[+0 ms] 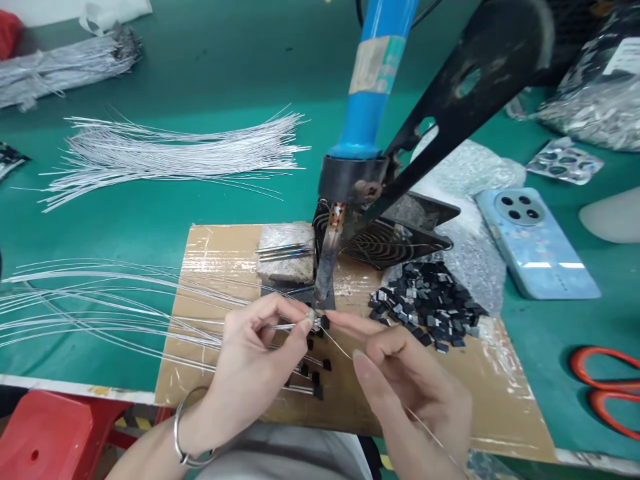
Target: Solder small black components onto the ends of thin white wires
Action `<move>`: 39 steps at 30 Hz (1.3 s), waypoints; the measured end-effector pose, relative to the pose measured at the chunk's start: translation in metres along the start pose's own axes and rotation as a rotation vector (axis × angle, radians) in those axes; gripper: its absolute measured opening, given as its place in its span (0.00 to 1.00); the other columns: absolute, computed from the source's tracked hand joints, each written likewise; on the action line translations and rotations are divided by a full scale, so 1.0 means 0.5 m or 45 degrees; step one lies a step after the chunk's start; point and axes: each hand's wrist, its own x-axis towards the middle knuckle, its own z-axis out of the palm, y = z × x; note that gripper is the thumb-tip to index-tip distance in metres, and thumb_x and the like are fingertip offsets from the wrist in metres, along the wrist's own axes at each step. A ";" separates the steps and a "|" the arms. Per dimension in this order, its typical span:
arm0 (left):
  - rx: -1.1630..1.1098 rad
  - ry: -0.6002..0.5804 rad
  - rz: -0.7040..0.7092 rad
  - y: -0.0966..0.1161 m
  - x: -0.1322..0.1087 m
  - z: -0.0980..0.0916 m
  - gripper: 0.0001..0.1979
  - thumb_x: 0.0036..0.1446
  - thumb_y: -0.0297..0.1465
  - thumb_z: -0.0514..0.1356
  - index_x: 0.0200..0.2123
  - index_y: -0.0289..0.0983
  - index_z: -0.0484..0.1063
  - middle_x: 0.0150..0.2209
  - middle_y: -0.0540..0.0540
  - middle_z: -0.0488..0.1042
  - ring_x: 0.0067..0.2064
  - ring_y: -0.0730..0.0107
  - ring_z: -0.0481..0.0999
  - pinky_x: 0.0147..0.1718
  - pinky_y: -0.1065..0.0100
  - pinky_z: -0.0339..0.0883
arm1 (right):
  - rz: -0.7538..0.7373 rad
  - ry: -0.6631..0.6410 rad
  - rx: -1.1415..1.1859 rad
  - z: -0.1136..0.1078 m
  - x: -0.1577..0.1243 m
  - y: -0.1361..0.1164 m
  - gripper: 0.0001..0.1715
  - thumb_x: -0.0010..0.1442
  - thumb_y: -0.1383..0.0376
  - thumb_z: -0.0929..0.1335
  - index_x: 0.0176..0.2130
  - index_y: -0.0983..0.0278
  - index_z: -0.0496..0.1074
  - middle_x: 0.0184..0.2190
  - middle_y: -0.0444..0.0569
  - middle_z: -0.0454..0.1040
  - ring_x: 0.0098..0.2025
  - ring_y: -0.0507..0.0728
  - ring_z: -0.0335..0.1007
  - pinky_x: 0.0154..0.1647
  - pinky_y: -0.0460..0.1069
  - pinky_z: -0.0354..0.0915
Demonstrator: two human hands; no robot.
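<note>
My left hand (255,363) pinches a thin white wire (125,313) with a small black component (324,323) at its end, right under the tip of a fixed soldering iron (327,263) with a blue handle (373,80). My right hand (405,387) pinches a fine strand of solder wire (340,348) that points at the same joint and trails back past my wrist. A few finished wires with black components (313,380) lie on the taped cardboard (220,267) beneath my hands.
A heap of black components (430,303) lies right of the iron, in front of a small fan (390,243). White wire bundles (170,153) spread at left. A phone (535,243), orange-handled scissors (607,387) and foil bags (595,107) lie at right. A red stool (50,437) is below.
</note>
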 end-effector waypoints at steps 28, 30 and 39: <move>0.041 0.105 0.086 0.027 0.025 0.005 0.06 0.54 0.22 0.63 0.27 0.35 0.76 0.31 0.48 0.82 0.32 0.73 0.77 0.28 0.75 0.65 | -0.049 0.013 0.148 0.013 0.035 0.001 0.12 0.64 0.62 0.70 0.28 0.59 0.69 0.48 0.53 0.82 0.56 0.62 0.76 0.54 0.55 0.73; 0.053 0.107 0.084 0.027 0.025 0.005 0.06 0.54 0.22 0.63 0.27 0.36 0.76 0.31 0.48 0.82 0.31 0.73 0.77 0.27 0.75 0.64 | -0.050 0.013 0.152 0.013 0.035 0.001 0.13 0.64 0.62 0.70 0.28 0.59 0.69 0.48 0.51 0.82 0.55 0.61 0.77 0.54 0.53 0.73; 0.069 0.090 0.080 0.027 0.022 0.001 0.06 0.55 0.23 0.63 0.27 0.36 0.76 0.31 0.48 0.82 0.31 0.73 0.76 0.27 0.74 0.63 | -0.042 0.011 0.177 0.014 0.034 0.002 0.13 0.64 0.63 0.71 0.28 0.59 0.68 0.49 0.51 0.82 0.52 0.60 0.79 0.52 0.52 0.73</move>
